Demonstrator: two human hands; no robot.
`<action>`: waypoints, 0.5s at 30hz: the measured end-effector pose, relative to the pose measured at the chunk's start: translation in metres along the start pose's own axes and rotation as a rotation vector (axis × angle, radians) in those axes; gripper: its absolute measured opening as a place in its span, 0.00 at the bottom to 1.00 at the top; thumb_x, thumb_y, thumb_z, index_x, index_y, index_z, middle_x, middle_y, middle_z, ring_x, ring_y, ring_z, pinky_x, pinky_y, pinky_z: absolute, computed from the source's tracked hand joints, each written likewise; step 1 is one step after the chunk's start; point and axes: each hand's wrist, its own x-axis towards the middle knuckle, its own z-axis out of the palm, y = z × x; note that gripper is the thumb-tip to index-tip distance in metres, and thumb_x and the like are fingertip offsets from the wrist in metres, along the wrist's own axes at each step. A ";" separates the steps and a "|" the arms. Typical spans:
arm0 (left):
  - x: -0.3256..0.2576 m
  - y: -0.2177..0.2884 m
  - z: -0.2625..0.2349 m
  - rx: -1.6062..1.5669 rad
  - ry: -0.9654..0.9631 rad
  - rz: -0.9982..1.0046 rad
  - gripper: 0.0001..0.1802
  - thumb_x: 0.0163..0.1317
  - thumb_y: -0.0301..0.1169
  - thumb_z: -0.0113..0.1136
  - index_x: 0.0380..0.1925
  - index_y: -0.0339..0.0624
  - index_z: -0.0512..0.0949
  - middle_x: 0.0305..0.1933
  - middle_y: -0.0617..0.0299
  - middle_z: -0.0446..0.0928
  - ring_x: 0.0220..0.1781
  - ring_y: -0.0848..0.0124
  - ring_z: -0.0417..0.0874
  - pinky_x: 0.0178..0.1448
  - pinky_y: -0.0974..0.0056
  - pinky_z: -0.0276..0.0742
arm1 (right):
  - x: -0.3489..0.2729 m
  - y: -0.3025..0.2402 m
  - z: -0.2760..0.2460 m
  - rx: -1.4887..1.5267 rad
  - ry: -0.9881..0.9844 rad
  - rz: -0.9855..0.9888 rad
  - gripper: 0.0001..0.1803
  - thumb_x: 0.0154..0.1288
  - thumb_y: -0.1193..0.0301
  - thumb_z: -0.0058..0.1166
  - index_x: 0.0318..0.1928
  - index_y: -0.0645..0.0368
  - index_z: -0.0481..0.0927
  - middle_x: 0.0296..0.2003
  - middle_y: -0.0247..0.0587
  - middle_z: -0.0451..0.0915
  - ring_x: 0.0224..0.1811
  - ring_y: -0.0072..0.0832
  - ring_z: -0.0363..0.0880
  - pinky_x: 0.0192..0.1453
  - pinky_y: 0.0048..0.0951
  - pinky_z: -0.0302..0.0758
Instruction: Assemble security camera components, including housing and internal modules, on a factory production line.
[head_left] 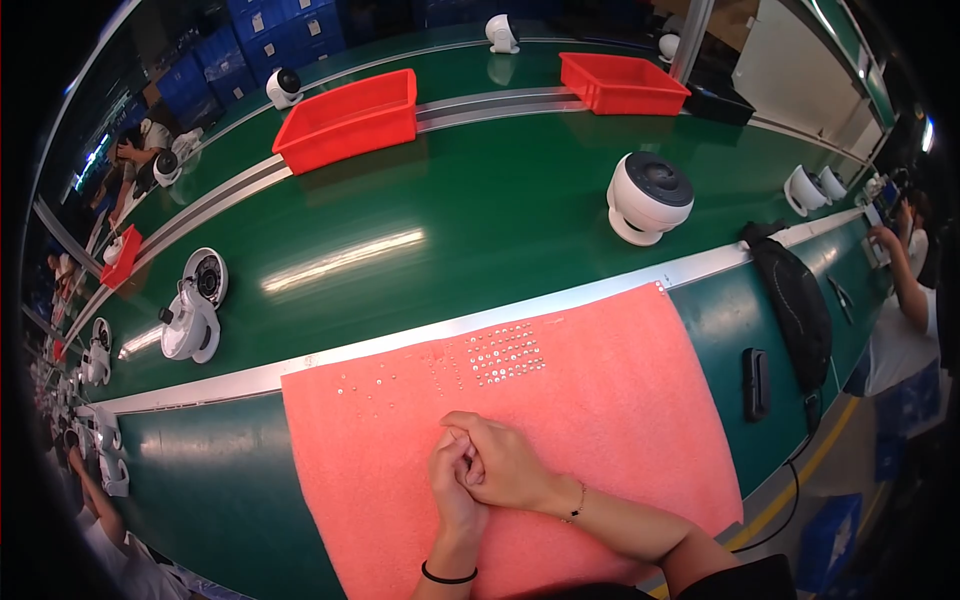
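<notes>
My two hands are clasped together above a pink towel (620, 400) near the table's front. My right hand (510, 470), with a thin bracelet at its wrist, closes over the fingers of the left. My left hand (455, 490) is curled into the right one, a black band round its wrist. What lies between the palms, if anything, is hidden. Just beyond the fingers, rows of small metal screws (505, 355) lie on the towel, with a few looser ones (380, 381) scattered to the left.
A green conveyor belt (440, 220) runs beyond a metal rail. It carries a white dome camera (650, 195) and an opened one (195, 310). Red bins (350, 120) stand farther back. At right lie a black pouch (795, 290) and a small black case (755, 385). Co-workers sit at both sides.
</notes>
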 end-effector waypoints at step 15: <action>0.000 -0.004 0.002 -0.015 0.000 -0.008 0.08 0.57 0.33 0.43 0.20 0.47 0.60 0.16 0.71 0.59 0.14 0.83 0.56 0.19 0.76 0.51 | -0.003 0.003 -0.004 0.006 -0.013 0.040 0.27 0.45 0.80 0.54 0.50 0.60 0.66 0.30 0.46 0.76 0.26 0.37 0.76 0.27 0.31 0.72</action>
